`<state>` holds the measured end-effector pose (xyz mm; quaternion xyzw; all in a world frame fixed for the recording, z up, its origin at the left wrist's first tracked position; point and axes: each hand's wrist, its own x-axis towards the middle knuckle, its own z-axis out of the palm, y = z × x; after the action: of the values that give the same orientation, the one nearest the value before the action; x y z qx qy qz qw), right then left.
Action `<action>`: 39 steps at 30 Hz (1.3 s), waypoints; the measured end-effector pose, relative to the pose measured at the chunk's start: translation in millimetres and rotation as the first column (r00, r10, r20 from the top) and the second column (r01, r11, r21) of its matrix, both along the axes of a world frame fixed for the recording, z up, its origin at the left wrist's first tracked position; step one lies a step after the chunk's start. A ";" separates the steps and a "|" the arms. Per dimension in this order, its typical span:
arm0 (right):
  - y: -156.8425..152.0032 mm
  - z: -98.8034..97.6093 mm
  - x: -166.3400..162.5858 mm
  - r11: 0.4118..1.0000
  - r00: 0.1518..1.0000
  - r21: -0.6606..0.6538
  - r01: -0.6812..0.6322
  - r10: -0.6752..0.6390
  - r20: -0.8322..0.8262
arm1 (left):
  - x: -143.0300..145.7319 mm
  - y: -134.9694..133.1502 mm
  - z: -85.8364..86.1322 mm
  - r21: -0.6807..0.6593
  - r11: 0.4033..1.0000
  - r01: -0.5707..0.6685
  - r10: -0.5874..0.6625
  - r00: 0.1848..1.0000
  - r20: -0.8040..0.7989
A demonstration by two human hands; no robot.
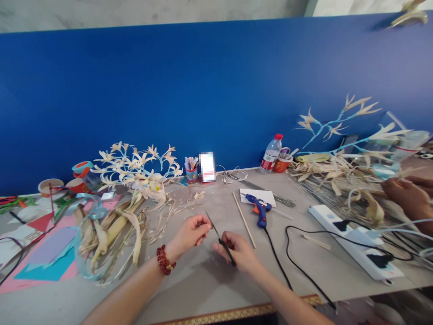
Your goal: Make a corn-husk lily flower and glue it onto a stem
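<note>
Black-handled scissors point(220, 240) sit in the right hand point(239, 253), whose fingers I see clamped around the handles, the thin blade slanting up and leftward to the left hand point(193, 231). On my remote feed the two hands are near each other but apart, the blade reaching between them with its tip just beside the left fingertips. Those fingertips are pinched together; I cannot tell whether they grip anything. Red beads point(164, 260) circle the left wrist.

Under both hands I have a grey tabletop point(201, 283) with patterned gold trim point(223, 314) at its near edge. Right of the scissors I make out a thin stick point(244, 220), a blue glue gun point(261, 210) partly over a white card point(270, 197), and a white power strip point(352, 247). Another person's hand point(399, 194) works at the far right. To the left lie dried husks point(104, 239), pale flowers point(140, 167) and coloured paper point(50, 270). A bottle point(270, 155) stands near a blue panel point(216, 90), with grey wall point(152, 11) showing above it.
</note>
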<state>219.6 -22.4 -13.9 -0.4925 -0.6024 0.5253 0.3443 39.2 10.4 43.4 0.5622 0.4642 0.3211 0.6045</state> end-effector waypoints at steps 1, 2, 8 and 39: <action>0.4 -0.2 0.2 1.000 1.000 -0.006 -0.002 0.001 -0.021 | -2.7 1.7 -0.2 -0.013 1.000 0.015 -0.015 0.999 0.043; 0.7 0.0 0.6 1.000 0.999 -0.012 -0.004 0.004 -0.045 | -5.9 3.9 -0.3 -0.041 0.998 0.046 -0.041 0.994 0.098; -2.7 2.2 0.1 0.995 0.984 -0.074 -0.068 0.055 -0.172 | -20.0 21.0 -2.6 -0.158 0.895 0.417 -0.314 0.841 0.441; -6.0 0.2 5.7 0.998 0.979 -0.042 -0.053 0.043 -0.198 | -0.8 34.4 -4.7 -0.090 0.846 0.525 -0.467 0.812 0.350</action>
<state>225.2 -28.4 -13.7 -0.4313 -0.5647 0.5935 0.3779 38.5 44.8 38.7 0.5477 0.2258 0.1930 0.7822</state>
